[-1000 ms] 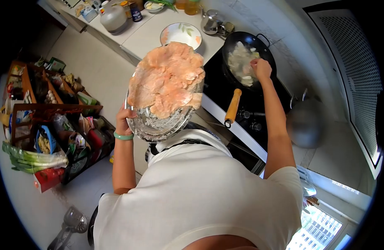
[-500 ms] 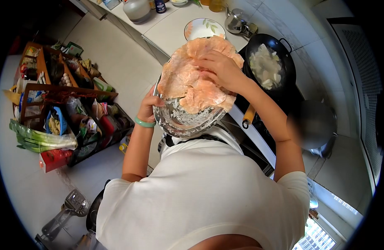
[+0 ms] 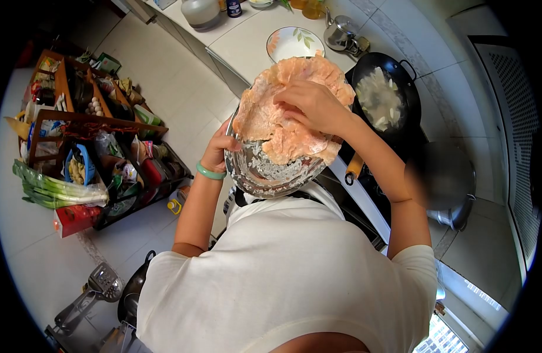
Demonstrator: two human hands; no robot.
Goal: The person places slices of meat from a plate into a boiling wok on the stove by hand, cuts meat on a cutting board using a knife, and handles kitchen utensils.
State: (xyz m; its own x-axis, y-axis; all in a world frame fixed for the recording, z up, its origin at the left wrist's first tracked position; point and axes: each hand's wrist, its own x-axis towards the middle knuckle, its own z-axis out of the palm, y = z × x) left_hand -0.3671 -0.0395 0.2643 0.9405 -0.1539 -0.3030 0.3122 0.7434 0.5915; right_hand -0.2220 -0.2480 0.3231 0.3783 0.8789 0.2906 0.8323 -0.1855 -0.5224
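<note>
A glass bowl (image 3: 259, 176) is tilted in front of my body, its rim gripped by my left hand (image 3: 222, 146), which has a green bangle at the wrist. Thin pale-orange slices (image 3: 291, 144), dusted with white powder, cover much of the bowl. My right hand (image 3: 311, 103) rests on the slices with its fingers bent; its fingertips are partly hidden, and what they pinch cannot be made out. To the right, a black wok (image 3: 413, 97) on the stove holds pale pieces (image 3: 380, 100) in cloudy liquid.
Behind the bowl, a floral plate (image 3: 294, 42) lies on the counter beside a metal kettle (image 3: 341, 32). The wok's wooden handle (image 3: 354, 167) points toward me. A loaded shelf rack (image 3: 77, 117) stands at left. A dark round lid or pan (image 3: 450, 176) is at right.
My right hand has moved from over the wok to the slices in the bowl. The view has shifted, so the bowl and wok sit farther right in it.
</note>
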